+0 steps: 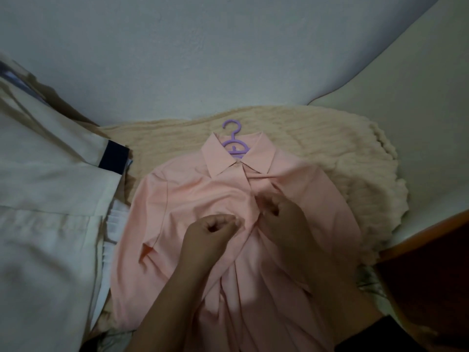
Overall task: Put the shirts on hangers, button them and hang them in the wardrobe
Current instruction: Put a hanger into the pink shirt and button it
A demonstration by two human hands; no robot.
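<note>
A pink shirt (193, 199) lies face up on a cream knitted blanket (330, 153), collar pointing away from me. A purple hanger (234, 142) is inside it, with the hook sticking out above the collar. My left hand (215, 229) pinches the fabric of the left front panel at chest height. My right hand (279, 212) pinches the front placket just to the right, fingers curled into the cloth. The two hands sit close together at the shirt's middle. The button itself is hidden by my fingers.
A white shirt with a dark navy sleeve band (50, 199) lies in a pile at the left. A pale blue wall (203, 59) rises behind the blanket. A dark wooden edge (426, 240) cuts in at the right.
</note>
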